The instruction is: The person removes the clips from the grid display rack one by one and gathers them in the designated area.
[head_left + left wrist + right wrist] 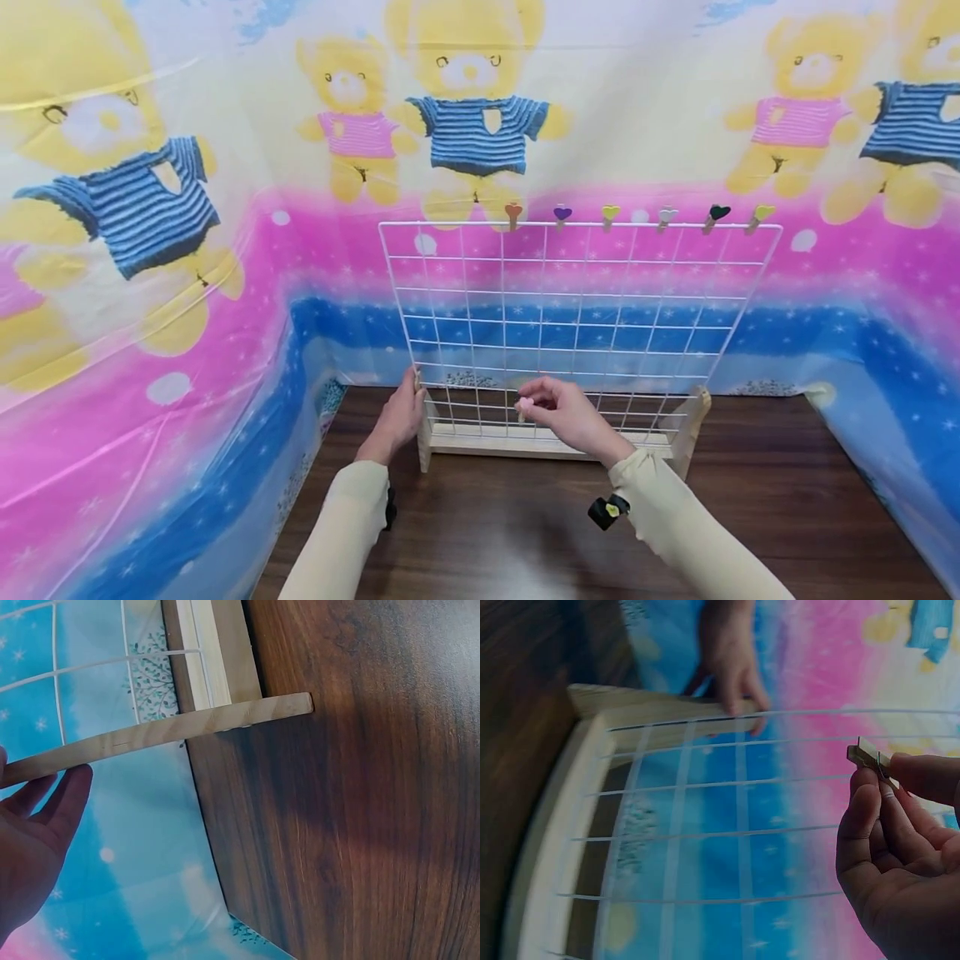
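Pinched between the thumb and fingers of my right hand [576, 417] is a small wooden clothespin [870, 757] with a pink heart, in front of the lower part of a white wire grid [585, 224]. The grid stands upright in a wooden stand [540, 451]. My left hand [401, 417] grips the stand's left side piece [180, 724], its fingers against the outer face in the left wrist view. Along the grid's top wire sit several heart clothespins, among them an orange one [513, 212], a purple one [562, 214] and a dark green one [718, 214].
The stand rests on a dark wood-grain table [487, 533]. Behind and at both sides hangs a cloth [652, 125] printed with teddy bears. The stand's right side piece [696, 425] rises at the grid's other end.
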Demonstrator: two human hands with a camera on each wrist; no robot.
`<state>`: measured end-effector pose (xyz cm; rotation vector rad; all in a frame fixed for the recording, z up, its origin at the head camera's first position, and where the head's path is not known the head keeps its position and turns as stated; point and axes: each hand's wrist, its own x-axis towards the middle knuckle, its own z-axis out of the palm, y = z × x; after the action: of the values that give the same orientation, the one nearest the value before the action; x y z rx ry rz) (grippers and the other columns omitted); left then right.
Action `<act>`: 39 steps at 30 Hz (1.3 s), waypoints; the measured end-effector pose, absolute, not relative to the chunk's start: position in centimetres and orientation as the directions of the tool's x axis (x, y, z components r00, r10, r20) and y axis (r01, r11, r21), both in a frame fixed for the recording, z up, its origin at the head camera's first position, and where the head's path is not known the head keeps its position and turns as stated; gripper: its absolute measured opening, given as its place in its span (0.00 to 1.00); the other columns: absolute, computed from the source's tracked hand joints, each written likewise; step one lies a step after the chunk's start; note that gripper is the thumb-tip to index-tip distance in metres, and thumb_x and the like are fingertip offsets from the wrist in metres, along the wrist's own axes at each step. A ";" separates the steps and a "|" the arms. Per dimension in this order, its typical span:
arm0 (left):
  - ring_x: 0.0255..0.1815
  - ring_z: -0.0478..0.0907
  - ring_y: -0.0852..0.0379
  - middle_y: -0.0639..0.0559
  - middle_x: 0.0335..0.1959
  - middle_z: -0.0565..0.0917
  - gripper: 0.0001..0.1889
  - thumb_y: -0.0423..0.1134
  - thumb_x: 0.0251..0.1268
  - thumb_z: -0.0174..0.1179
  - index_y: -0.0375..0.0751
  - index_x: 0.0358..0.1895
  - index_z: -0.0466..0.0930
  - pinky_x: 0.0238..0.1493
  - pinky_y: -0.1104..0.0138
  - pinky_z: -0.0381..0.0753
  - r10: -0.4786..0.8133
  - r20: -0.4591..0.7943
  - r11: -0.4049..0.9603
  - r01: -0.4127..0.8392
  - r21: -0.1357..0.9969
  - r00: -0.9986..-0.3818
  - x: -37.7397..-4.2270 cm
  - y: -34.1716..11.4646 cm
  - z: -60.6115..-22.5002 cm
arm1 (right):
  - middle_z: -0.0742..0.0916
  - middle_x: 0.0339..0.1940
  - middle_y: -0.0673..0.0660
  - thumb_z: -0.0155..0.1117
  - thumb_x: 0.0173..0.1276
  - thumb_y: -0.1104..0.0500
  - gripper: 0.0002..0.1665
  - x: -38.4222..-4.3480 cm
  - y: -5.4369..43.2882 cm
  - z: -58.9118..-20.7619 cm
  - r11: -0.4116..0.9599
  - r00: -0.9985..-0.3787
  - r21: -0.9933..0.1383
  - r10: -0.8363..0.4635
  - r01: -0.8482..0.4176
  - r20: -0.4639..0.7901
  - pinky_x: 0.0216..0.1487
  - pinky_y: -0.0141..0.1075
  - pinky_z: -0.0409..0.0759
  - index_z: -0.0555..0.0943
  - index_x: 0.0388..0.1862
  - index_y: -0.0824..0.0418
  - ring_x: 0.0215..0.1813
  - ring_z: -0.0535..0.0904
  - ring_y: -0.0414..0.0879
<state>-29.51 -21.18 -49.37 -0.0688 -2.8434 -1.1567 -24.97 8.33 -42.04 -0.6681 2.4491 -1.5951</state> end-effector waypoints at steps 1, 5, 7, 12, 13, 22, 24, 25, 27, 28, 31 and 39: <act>0.57 0.72 0.37 0.32 0.64 0.67 0.26 0.37 0.78 0.38 0.45 0.74 0.44 0.54 0.47 0.71 0.017 0.082 0.715 0.070 0.695 -0.996 -29.5 -21.1 -49.3 | 0.85 0.38 0.59 0.60 0.70 0.58 0.12 -25.0 8.4 -42.7 0.346 -0.892 -0.894 -0.437 -0.285 0.115 0.41 0.42 0.80 0.79 0.48 0.62 0.39 0.80 0.48; 0.57 0.72 0.37 0.32 0.65 0.66 0.27 0.38 0.78 0.38 0.45 0.74 0.44 0.54 0.47 0.71 0.020 0.076 0.714 0.067 0.697 -0.997 -29.6 -20.9 -49.4 | 0.85 0.34 0.55 0.61 0.69 0.59 0.10 -24.9 8.7 -45.6 0.383 -0.890 -0.876 -0.445 -0.294 0.104 0.39 0.42 0.79 0.80 0.44 0.63 0.36 0.79 0.46; 0.57 0.72 0.37 0.32 0.65 0.66 0.27 0.38 0.78 0.39 0.44 0.74 0.44 0.54 0.47 0.71 0.019 0.077 0.718 0.067 0.693 -0.997 -29.6 -20.8 -49.5 | 0.85 0.33 0.53 0.61 0.69 0.59 0.09 -24.9 8.9 -46.9 0.406 -0.889 -0.866 -0.450 -0.292 0.089 0.37 0.39 0.78 0.80 0.43 0.63 0.35 0.78 0.44; 0.57 0.72 0.37 0.32 0.64 0.67 0.27 0.38 0.77 0.39 0.44 0.74 0.44 0.54 0.46 0.71 0.015 0.088 0.727 0.071 0.682 -0.996 -29.7 -20.8 -49.6 | 0.83 0.29 0.51 0.60 0.69 0.61 0.07 -24.8 9.3 -50.0 0.432 -0.883 -0.851 -0.464 -0.298 0.074 0.33 0.37 0.77 0.81 0.41 0.63 0.35 0.78 0.49; 0.57 0.72 0.37 0.32 0.64 0.67 0.27 0.38 0.77 0.39 0.44 0.74 0.45 0.54 0.46 0.71 0.015 0.091 0.728 0.073 0.681 -0.996 -29.7 -20.9 -49.5 | 0.83 0.29 0.51 0.59 0.69 0.61 0.06 -24.9 9.4 -50.7 0.434 -0.880 -0.850 -0.470 -0.299 0.070 0.33 0.38 0.77 0.80 0.41 0.63 0.35 0.79 0.50; 0.56 0.73 0.37 0.32 0.65 0.66 0.27 0.38 0.77 0.38 0.45 0.74 0.43 0.53 0.46 0.72 0.011 0.086 0.743 0.065 0.666 -0.996 -29.9 -21.1 -49.3 | 0.82 0.27 0.50 0.58 0.70 0.62 0.08 -24.9 11.3 -55.5 0.513 -0.884 -0.802 -0.467 -0.306 0.038 0.31 0.34 0.75 0.80 0.40 0.66 0.30 0.77 0.41; 0.57 0.72 0.37 0.32 0.65 0.66 0.27 0.38 0.78 0.38 0.47 0.74 0.44 0.53 0.46 0.72 0.006 0.082 0.741 0.060 0.669 -0.997 -29.9 -21.2 -49.4 | 0.82 0.28 0.49 0.58 0.70 0.61 0.09 -24.8 11.8 -56.2 0.541 -0.892 -0.785 -0.450 -0.302 0.033 0.32 0.34 0.75 0.81 0.40 0.67 0.31 0.76 0.40; 0.57 0.72 0.37 0.33 0.65 0.66 0.27 0.38 0.78 0.38 0.47 0.74 0.43 0.54 0.46 0.72 0.004 0.079 0.740 0.056 0.670 -0.997 -29.9 -21.2 -49.4 | 0.81 0.28 0.49 0.59 0.69 0.61 0.09 -24.7 12.0 -56.4 0.552 -0.897 -0.780 -0.440 -0.296 0.029 0.32 0.34 0.75 0.81 0.40 0.66 0.31 0.76 0.39; 0.58 0.71 0.37 0.32 0.66 0.65 0.27 0.38 0.78 0.38 0.47 0.74 0.43 0.54 0.46 0.71 0.005 0.076 0.739 0.054 0.672 -0.997 -29.9 -21.3 -49.5 | 0.81 0.29 0.49 0.59 0.69 0.61 0.09 -24.6 12.4 -56.8 0.570 -0.906 -0.772 -0.423 -0.281 0.017 0.32 0.34 0.75 0.81 0.40 0.67 0.32 0.76 0.40; 0.58 0.71 0.37 0.33 0.66 0.65 0.27 0.38 0.78 0.38 0.47 0.74 0.43 0.54 0.46 0.72 0.002 0.071 0.738 0.050 0.673 -0.997 -29.9 -21.3 -49.5 | 0.81 0.29 0.49 0.59 0.69 0.61 0.08 -24.5 12.7 -57.0 0.576 -0.909 -0.771 -0.417 -0.273 0.011 0.31 0.34 0.75 0.81 0.40 0.66 0.31 0.76 0.40; 0.58 0.72 0.37 0.33 0.66 0.65 0.27 0.38 0.77 0.39 0.48 0.74 0.43 0.53 0.46 0.72 0.000 0.066 0.740 0.045 0.671 -0.998 -29.9 -21.3 -49.6 | 0.81 0.29 0.50 0.60 0.68 0.62 0.08 -24.5 13.2 -57.5 0.592 -0.916 -0.765 -0.401 -0.254 -0.007 0.30 0.35 0.75 0.81 0.39 0.67 0.30 0.76 0.41; 0.56 0.73 0.37 0.33 0.66 0.65 0.28 0.36 0.77 0.40 0.48 0.75 0.42 0.53 0.47 0.72 0.010 0.070 0.741 0.054 0.669 -0.998 -29.9 -21.3 -49.9 | 0.80 0.23 0.49 0.60 0.66 0.65 0.04 -24.8 14.5 -59.6 0.629 -0.916 -0.735 -0.399 -0.255 -0.024 0.26 0.33 0.74 0.80 0.35 0.65 0.25 0.75 0.40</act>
<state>-29.93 -21.29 -49.85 -0.0526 -2.8736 -1.1071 -24.78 14.48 -59.57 -0.5409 2.6652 -1.1590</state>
